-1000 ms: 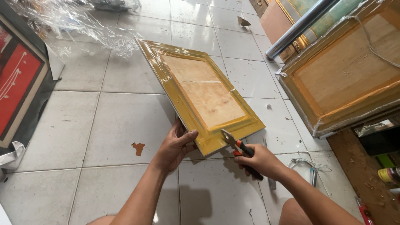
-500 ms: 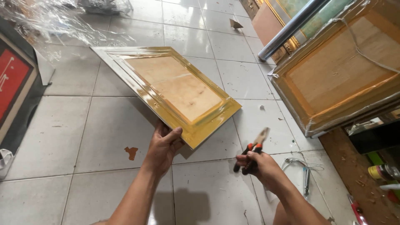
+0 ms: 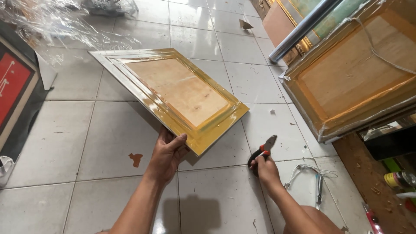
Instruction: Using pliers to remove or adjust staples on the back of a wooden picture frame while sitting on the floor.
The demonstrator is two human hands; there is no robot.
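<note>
— Left hand [image 3: 167, 154]?
— Gripping the near edge of a gold picture frame [image 3: 173, 93], thumb on top, fingers underneath. Lifted and tilted above the tiled floor [image 3: 86, 143], back side up, plain board panel showing.

— Right hand [image 3: 265, 170]?
— Closed around red-handled pliers [image 3: 262, 151], low over the floor, just right of the frame's near corner, not touching it.

— Around them?
— Larger wrapped frame [image 3: 355, 73] leaning at right, metal tube [image 3: 303, 28] beside it. Crumpled clear plastic [image 3: 47, 24] at upper left. Red-and-black framed picture [image 3: 13, 86] at far left.

Plastic-wrapped frame [image 3: 359, 69], crumpled plastic sheet [image 3: 56, 26]
</note>
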